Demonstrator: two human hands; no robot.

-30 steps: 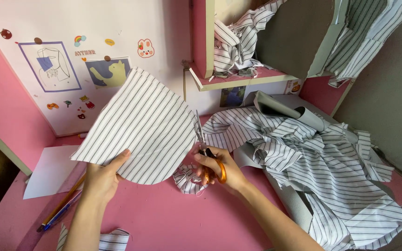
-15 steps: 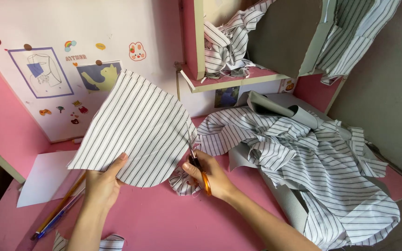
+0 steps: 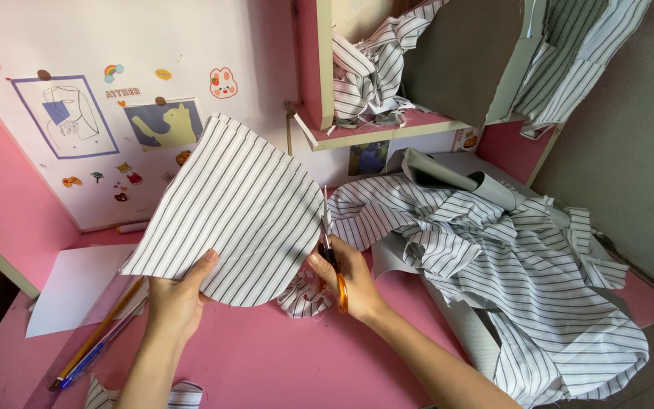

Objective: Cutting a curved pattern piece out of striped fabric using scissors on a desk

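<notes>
Person cuts a striped fabric piece with orange-handled scissors over a pink bench.

Left hand holds the fabric piece by its near edge, grip closed on it, thumb on top, piece lifted and tilted above the bench. Right hand grips the scissors, fingers through the handles, blades pointing far along the piece's right edge. Small striped scrap lies under the hands. Big heap of striped cloth at right. White paper, pencil and blue pen at near left. More striped cloth on the shelf at far.
</notes>
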